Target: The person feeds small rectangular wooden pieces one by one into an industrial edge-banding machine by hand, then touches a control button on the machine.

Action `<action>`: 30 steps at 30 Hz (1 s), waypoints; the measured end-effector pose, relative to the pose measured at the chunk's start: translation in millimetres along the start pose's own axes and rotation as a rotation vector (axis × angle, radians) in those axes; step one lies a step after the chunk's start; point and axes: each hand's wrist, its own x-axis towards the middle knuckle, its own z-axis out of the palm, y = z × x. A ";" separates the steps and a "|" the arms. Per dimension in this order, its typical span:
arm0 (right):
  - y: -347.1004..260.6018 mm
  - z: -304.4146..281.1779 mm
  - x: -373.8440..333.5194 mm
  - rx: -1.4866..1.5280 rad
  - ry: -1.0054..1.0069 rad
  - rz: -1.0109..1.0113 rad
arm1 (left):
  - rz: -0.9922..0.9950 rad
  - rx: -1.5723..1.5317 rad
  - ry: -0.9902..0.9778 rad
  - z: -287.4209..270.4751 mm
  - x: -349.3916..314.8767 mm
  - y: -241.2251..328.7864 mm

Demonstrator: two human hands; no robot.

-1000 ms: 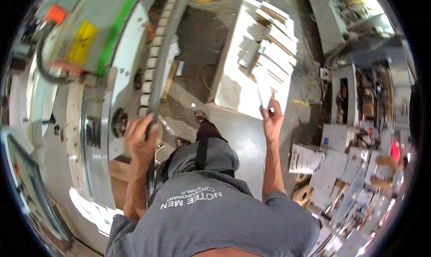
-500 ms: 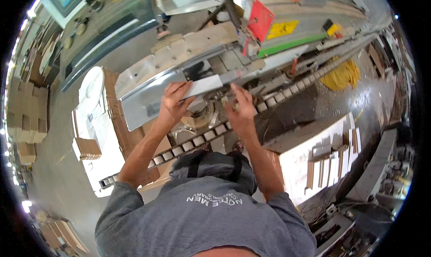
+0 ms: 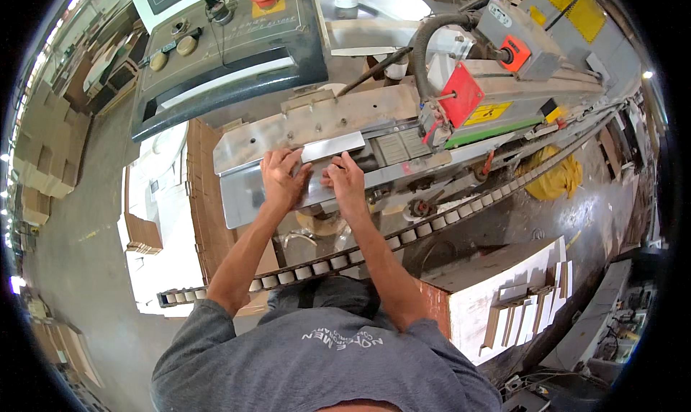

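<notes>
A narrow white board strip lies along the raised guide of a machine's smooth metal bed. My left hand is bent over the strip's left end, fingers on it and thumb on the near side. Close beside it, my right hand has its fingers curled in at the strip's near edge, fingertips touching there. What lies under the fingers is hidden. Just right of the strip is a slotted feed section of the machine.
A control panel with knobs and a red button overhangs the far left. Beyond the bed stands a machine body with a red plate. A roller rail crosses between me and the bed. Stacked white boards stand left, more boards right.
My right hand has come left and inward to the strip's near edge, its fingers curling. The strip now lies along the guide under my left hand. The view has shifted.
</notes>
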 end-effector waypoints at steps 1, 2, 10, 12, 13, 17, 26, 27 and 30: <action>-5.3 2.7 -1.9 -0.017 -0.033 0.029 | -0.040 0.015 0.000 -1.3 -3.0 -5.0; -0.3 6.0 -1.5 -0.014 -0.032 0.035 | -0.053 0.044 -0.002 -0.8 -5.5 -11.2; 8.4 4.5 0.7 -0.059 0.051 -0.033 | -0.108 0.002 -0.072 11.5 -6.3 -11.6; 13.6 2.9 3.0 -0.092 0.033 -0.069 | -0.090 0.025 -0.061 11.8 -6.1 -9.7; 13.4 1.4 5.2 -0.088 0.022 -0.048 | -0.095 0.020 -0.084 12.2 -6.4 -8.7; 6.9 -0.9 5.9 -0.147 0.073 -0.062 | -0.068 0.021 -0.097 14.5 -1.6 -0.7; -14.3 -44.5 34.0 -0.236 0.223 -0.098 | 0.001 0.003 -0.098 63.0 20.4 28.3; -16.2 -52.7 37.3 -0.234 0.224 -0.096 | 0.002 0.004 -0.101 69.6 22.8 32.6; -25.3 -74.3 48.1 -0.362 0.247 -0.077 | 0.014 0.001 -0.111 88.9 31.0 45.9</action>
